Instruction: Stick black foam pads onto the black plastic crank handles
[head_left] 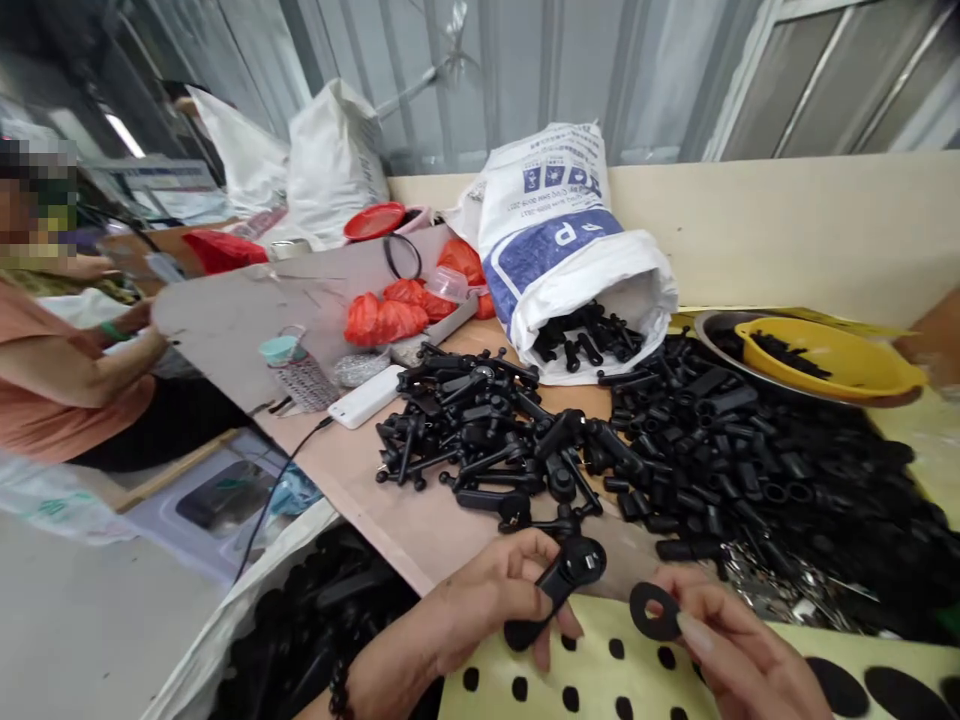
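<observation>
Cluttered workbench (420, 520), left grip (495, 600) clutching lever (559, 585), right grip (739, 650) pinching washer (654, 611)

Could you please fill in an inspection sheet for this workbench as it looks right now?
Surface: brown board table, crowded at the middle and right.
Job's things: black plastic handle part in the left hand; black ring washer pinched by the right hand; yellow backing sheet with punched holes beneath.
Clutter: pile of black parts, white sack spilling more, yellow bowl, red bags, water bottle.
Grippers: both hands closed on their pieces.
Cables: black cable running from a white power strip over the table edge.
Surroundings: another person's arm at left; metal wall behind.
</observation>
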